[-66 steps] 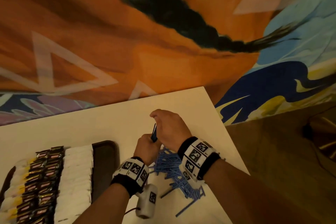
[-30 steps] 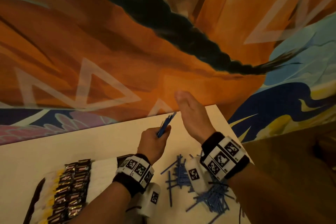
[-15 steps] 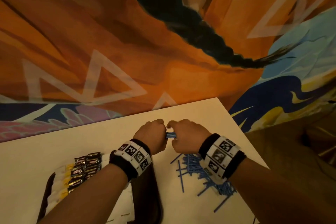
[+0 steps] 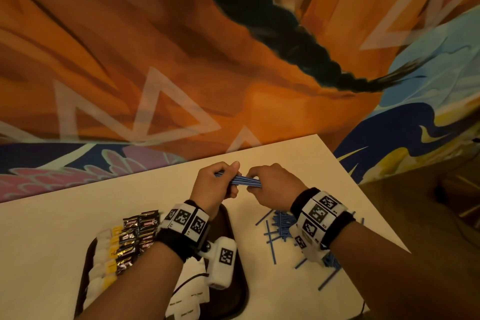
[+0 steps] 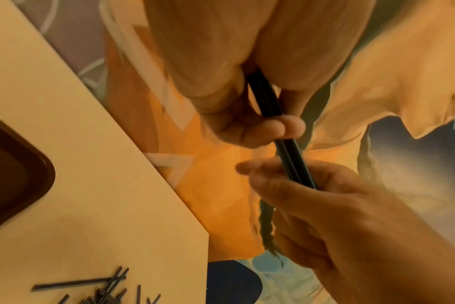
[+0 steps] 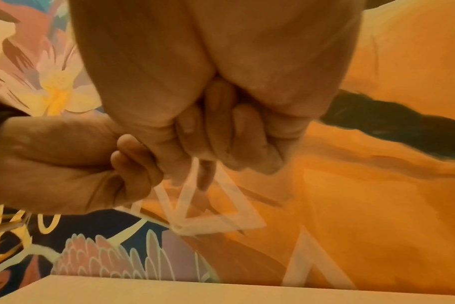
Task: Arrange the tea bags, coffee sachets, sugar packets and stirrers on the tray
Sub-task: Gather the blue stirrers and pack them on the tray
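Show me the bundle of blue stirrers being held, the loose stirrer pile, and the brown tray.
bundle of blue stirrers [image 4: 242, 180], head view, middle of the bundle between both hands.
loose stirrer pile [image 4: 280, 225], head view, dense part on the table.
brown tray [image 4: 239, 291], head view, bare right side.

The head camera looks steeply down over both forearms at the pale rectangular table [image 4: 65, 228]. Each wrist camera peers close along its own fingers; all share the painted orange mural wall [image 4: 181, 73].
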Motion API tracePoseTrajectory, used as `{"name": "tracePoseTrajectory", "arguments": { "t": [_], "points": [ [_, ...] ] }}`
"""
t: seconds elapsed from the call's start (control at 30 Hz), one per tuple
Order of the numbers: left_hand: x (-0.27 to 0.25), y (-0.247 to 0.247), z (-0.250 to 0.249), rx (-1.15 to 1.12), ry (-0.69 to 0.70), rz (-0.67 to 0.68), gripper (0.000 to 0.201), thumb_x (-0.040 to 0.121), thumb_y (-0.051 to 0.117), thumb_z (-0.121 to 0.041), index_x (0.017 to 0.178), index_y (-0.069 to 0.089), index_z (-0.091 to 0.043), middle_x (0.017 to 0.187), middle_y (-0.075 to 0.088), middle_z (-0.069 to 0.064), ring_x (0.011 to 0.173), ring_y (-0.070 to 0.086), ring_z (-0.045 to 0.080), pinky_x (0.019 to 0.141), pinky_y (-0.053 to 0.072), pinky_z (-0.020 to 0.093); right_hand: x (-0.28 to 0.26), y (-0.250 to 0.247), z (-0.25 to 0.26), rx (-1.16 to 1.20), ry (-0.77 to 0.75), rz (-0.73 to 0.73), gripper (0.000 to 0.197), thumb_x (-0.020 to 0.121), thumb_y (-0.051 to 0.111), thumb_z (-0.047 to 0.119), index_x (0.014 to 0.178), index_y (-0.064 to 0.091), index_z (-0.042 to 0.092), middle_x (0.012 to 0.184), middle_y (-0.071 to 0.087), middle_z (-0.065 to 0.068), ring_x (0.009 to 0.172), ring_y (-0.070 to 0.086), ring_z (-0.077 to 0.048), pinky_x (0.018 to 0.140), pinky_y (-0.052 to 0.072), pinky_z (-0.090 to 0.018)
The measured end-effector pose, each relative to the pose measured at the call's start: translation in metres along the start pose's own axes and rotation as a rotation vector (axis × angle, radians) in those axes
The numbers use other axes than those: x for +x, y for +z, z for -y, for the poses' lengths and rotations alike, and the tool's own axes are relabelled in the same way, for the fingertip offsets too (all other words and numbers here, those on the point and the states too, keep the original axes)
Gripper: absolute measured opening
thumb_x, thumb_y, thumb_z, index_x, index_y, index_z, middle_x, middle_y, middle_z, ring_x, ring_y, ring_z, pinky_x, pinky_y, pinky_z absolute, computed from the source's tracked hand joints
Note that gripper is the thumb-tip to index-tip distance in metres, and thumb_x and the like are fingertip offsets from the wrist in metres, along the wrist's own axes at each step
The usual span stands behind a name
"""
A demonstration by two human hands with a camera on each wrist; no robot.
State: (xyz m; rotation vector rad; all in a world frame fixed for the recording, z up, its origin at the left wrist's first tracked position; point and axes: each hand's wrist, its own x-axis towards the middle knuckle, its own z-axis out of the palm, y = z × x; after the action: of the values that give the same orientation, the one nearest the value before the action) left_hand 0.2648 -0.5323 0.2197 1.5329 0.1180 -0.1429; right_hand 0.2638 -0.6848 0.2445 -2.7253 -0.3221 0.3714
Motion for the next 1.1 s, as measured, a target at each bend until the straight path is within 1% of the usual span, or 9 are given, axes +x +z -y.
{"name": "tracePoseTrajectory", "arguments": {
  "t": [0.13, 0.2, 0.27, 0.43, 0.57, 0.67, 0.77, 0.97, 1.1],
  "points": [
    [-0.002, -0.001, 0.003, -0.087, 0.067, -0.103, 0.03, 0.094, 0.058, -0.018, 0.07, 0.056, 0.0, 0.055, 0.051, 0.01, 0.043, 0.047, 0.016, 0.047, 0.044, 0.023, -0.007, 0.0, 0.004, 0.482, -0.075, -0.209, 0.031, 0.078, 0.075, 0.043, 0.102, 0.069, 0.023, 0.081, 0.068, 0.005, 0.068, 0.063, -0.01, 0.064, 0.049, -0.024],
    [-0.006, 0.004, 0.002, -0.146, 0.085, -0.107, 0.031, 0.096, 0.055, -0.018, 0.07, 0.051, -0.002, 0.058, 0.051, 0.009, 0.043, 0.046, 0.017, 0.045, 0.043, 0.023, -0.007, 0.005, 0.011, 0.779, -0.066, -0.428, 0.019, 0.088, 0.067, 0.033, 0.09, 0.071, 0.014, 0.083, 0.072, 0.001, 0.072, 0.068, -0.011, 0.071, 0.053, -0.027],
    [-0.01, 0.01, 0.001, -0.122, 0.085, -0.117, 0.034, 0.099, 0.051, -0.023, 0.071, 0.05, -0.004, 0.056, 0.051, 0.007, 0.041, 0.046, 0.018, 0.044, 0.042, 0.025, -0.006, 0.01, 0.018, 1.016, 0.043, -0.587, 0.033, 0.098, 0.052, 0.03, 0.084, 0.07, 0.006, 0.083, 0.073, -0.006, 0.073, 0.071, -0.014, 0.07, 0.053, -0.025],
    [-0.011, 0.01, 0.009, 0.324, 0.171, -0.259, 0.042, 0.1, 0.042, -0.035, 0.065, 0.041, -0.012, 0.055, 0.044, 0.002, 0.055, 0.042, 0.021, 0.058, 0.036, 0.034, -0.01, 0.012, 0.024, 1.122, 0.155, -0.603, 0.051, 0.102, 0.039, 0.04, 0.081, 0.068, 0.003, 0.078, 0.073, -0.009, 0.068, 0.073, -0.017, 0.066, 0.052, -0.016],
    [-0.007, 0.0, 0.01, 0.465, 0.234, -0.287, 0.038, 0.1, 0.044, -0.026, 0.067, 0.044, -0.006, 0.058, 0.043, 0.003, 0.057, 0.04, 0.021, 0.061, 0.031, 0.036, -0.017, 0.02, 0.011, 0.866, 0.087, -0.254, 0.037, 0.095, 0.053, 0.044, 0.089, 0.069, 0.011, 0.083, 0.073, -0.005, 0.063, 0.071, -0.018, 0.07, 0.059, -0.033],
    [0.001, -0.012, 0.014, 0.555, 0.241, -0.232, 0.039, 0.098, 0.047, -0.023, 0.062, 0.038, -0.011, 0.056, 0.041, 0.003, 0.056, 0.038, 0.02, 0.057, 0.026, 0.035, -0.024, 0.026, -0.001, 0.646, 0.017, 0.177, 0.033, 0.093, 0.059, 0.039, 0.098, 0.064, 0.007, 0.069, 0.065, -0.004, 0.048, 0.056, -0.012, 0.052, 0.05, -0.028],
    [0.007, -0.017, 0.029, 0.572, 0.213, -0.086, 0.041, 0.098, 0.049, -0.027, 0.062, 0.037, -0.013, 0.054, 0.037, 0.003, 0.053, 0.036, 0.021, 0.056, 0.03, 0.034, -0.019, 0.04, -0.009, 0.545, 0.04, 0.326, 0.027, 0.095, 0.057, 0.034, 0.094, 0.065, 0.009, 0.057, 0.044, -0.002, 0.044, 0.039, -0.013, 0.049, 0.037, -0.026],
    [0.0, -0.011, 0.075, -0.208, -0.325, 0.0, 0.051, 0.095, 0.04, -0.055, 0.106, 0.057, -0.009, 0.074, 0.062, 0.008, 0.059, 0.055, 0.021, 0.055, 0.044, 0.031, 0.002, 0.079, -0.026, 0.823, 0.174, 0.331, 0.013, 0.093, 0.057, 0.021, 0.082, 0.058, 0.013, 0.05, 0.032, 0.005, 0.042, 0.027, -0.011, 0.045, 0.026, -0.025],
    [-0.011, 0.013, 0.113, -0.573, -0.434, 0.007, 0.033, 0.097, 0.044, -0.026, 0.116, 0.057, -0.004, 0.105, 0.069, 0.014, 0.085, 0.069, 0.02, 0.072, 0.055, 0.03, 0.015, 0.11, -0.037, 0.847, 0.214, 0.478, 0.009, 0.087, 0.054, 0.01, 0.081, 0.05, 0.015, 0.054, 0.027, 0.0, 0.041, 0.022, -0.013, 0.042, 0.02, -0.024]
  ]
}}
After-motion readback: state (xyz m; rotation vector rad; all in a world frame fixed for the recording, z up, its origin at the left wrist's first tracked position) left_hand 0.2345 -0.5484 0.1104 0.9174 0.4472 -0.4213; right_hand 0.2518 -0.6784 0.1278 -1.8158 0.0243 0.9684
